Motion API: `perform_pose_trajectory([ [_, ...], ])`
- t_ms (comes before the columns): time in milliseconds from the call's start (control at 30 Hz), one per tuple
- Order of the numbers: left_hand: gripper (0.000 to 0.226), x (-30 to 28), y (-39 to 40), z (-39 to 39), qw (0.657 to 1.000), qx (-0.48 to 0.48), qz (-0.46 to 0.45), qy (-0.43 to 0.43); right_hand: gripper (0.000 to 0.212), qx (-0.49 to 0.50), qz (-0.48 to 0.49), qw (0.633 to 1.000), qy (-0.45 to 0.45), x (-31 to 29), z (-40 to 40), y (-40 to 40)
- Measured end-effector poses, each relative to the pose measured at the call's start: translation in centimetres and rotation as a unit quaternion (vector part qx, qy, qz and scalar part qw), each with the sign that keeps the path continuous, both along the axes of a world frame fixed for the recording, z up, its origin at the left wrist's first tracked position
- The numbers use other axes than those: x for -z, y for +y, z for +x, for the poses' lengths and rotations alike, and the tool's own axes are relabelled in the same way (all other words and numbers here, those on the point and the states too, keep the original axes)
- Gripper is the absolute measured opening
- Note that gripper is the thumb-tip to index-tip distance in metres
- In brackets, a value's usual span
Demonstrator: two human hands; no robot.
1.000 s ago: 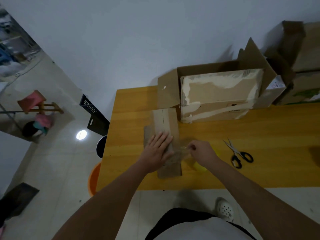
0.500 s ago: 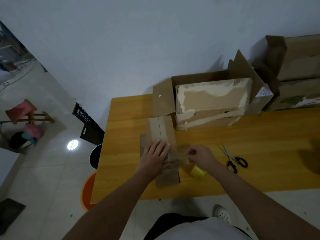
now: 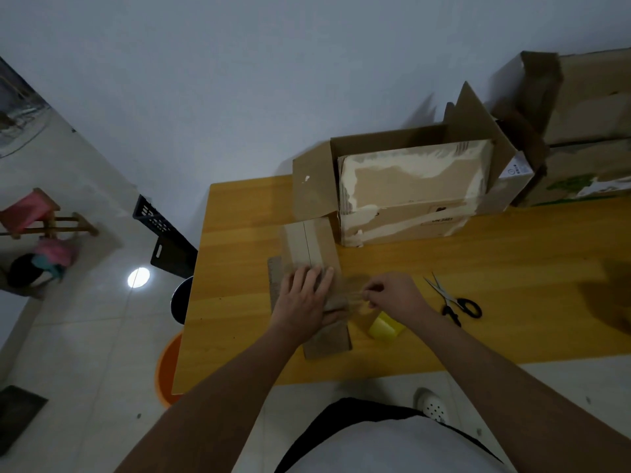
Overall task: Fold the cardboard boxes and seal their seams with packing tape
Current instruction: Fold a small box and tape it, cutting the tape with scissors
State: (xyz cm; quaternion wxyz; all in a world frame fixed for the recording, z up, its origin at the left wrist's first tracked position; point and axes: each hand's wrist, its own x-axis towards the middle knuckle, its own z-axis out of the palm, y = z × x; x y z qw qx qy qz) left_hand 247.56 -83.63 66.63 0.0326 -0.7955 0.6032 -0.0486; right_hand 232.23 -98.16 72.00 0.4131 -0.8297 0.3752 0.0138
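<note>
Left hand [image 3: 304,302] flat on one small box [image 3: 312,249], hiding its middle; right hand [image 3: 392,295] pinching blurry tape [image 3: 355,297] beside box

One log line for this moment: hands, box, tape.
left hand: flat on small brown cardboard box | right hand: pinching clear tape strip | yellow tape roll: on table | black-handled scissors: idle

plain brown cardboard box [image 3: 312,247] under left hand [image 3: 302,303]; yellow tape roll [image 3: 385,327] below right hand [image 3: 392,295]; black-handled scissors [image 3: 456,302] right of it; honey-yellow wood-grain table [image 3: 512,302].
</note>
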Motion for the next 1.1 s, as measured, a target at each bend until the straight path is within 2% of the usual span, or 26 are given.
perform_pose_trajectory([
  [100, 0.089, 0.2, 0.1, -0.1, 1.000, -0.004, 0.002, -0.003, 0.004, -0.041, -0.011, 0.999, 0.018, 0.3, 0.0, -0.2],
  [333, 0.087, 0.5, 0.0, -0.5, 1.000, -0.001, -0.010, -0.007, 0.006, -0.105, -0.074, 0.989, 0.068, 1.0, 1.8, -0.6],
  [667, 0.086, 0.9, -0.4, -0.8, 1.000, -0.021, -0.003, -0.011, 0.011, -0.068, -0.052, 0.994, 0.071, 2.8, 3.7, 0.1],
  [733, 0.087, 0.9, -0.4, -0.8, 1.000, -0.026, -0.003, -0.011, 0.016, -0.061, -0.067, 0.992, 0.092, 2.9, 4.3, 0.6],
  [867, 0.086, 0.9, -0.4, -0.9, 0.999, -0.033, -0.006, -0.002, 0.052, -0.013, -0.031, 0.995, 0.098, 3.8, 4.7, 0.9],
  [900, 0.087, 0.8, -0.4, -0.9, 0.999, -0.033, -0.004, 0.001, 0.055, -0.016, -0.029, 0.993, 0.114, 3.7, 4.6, 0.6],
  [967, 0.087, 0.7, -0.3, -0.8, 0.999, -0.035, -0.001, 0.003, 0.042, -0.063, -0.065, 0.985, 0.150, 3.4, 4.2, -0.4],
  [1100, 0.086, 0.8, -0.4, -0.9, 0.999, -0.040, -0.006, 0.006, 0.017, -0.203, -0.170, 0.944, 0.196, 1.2, 2.9, -1.3],
])
